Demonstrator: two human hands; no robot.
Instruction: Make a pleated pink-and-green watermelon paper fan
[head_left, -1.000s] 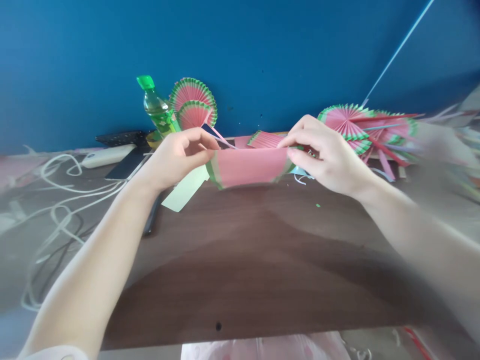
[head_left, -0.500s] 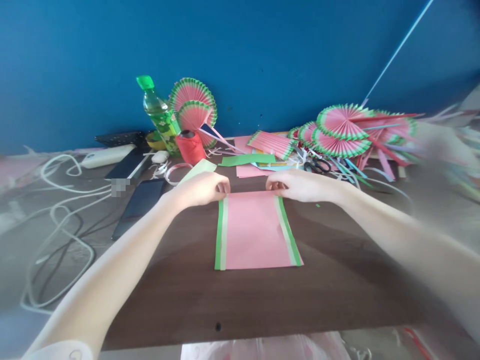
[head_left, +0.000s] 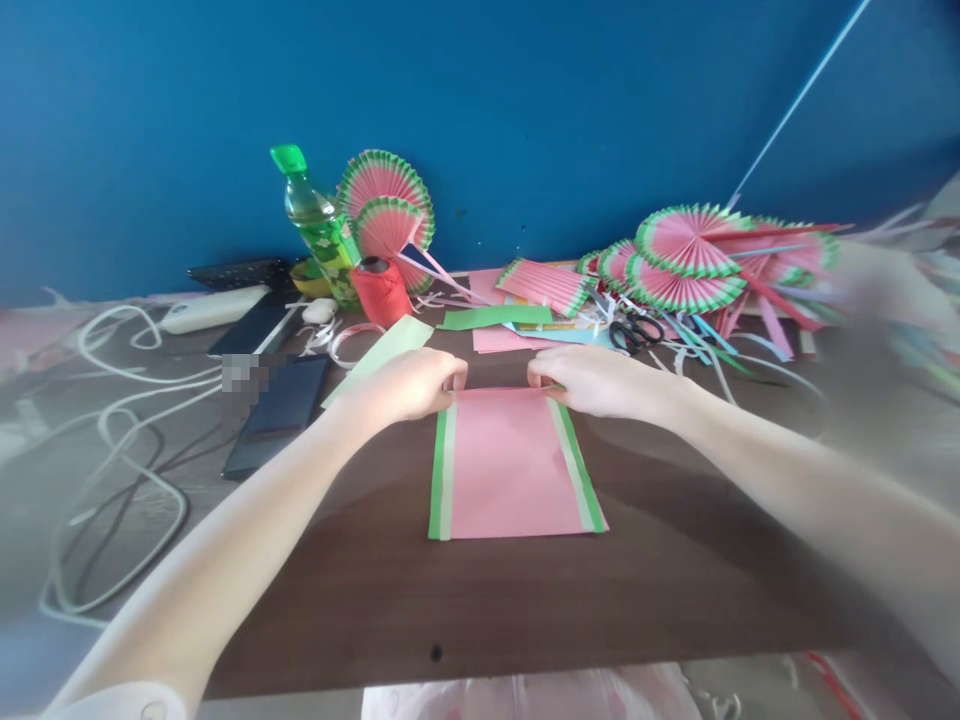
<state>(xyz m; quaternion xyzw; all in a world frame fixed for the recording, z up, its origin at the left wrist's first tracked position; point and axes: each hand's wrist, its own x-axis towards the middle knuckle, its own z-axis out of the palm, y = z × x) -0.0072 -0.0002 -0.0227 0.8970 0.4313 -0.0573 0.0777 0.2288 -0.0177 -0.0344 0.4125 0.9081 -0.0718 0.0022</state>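
Note:
A pink sheet of paper (head_left: 514,465) with green and pale green strips along both sides lies flat on the dark brown table (head_left: 360,600). At its far left corner, my left hand (head_left: 421,383) pinches the edge between thumb and curled fingers. My right hand (head_left: 577,378) pinches the far right corner in the same way. The far edge between the two hands looks slightly raised or folded. A pale green paper strip (head_left: 390,350) lies just beyond my left hand.
Behind my hands are a green strip (head_left: 495,318), a pleated pink paper (head_left: 544,285) and black scissors (head_left: 636,332). Finished paper fans (head_left: 686,255) pile at the right. A bottle (head_left: 319,225), red thread spool (head_left: 381,290), tape roll (head_left: 356,343), phone (head_left: 277,415) and white cables (head_left: 120,450) stand left.
Both hands have drawn slightly closer together along the sheet's far edge and a little toward me. That edge has come slightly nearer.

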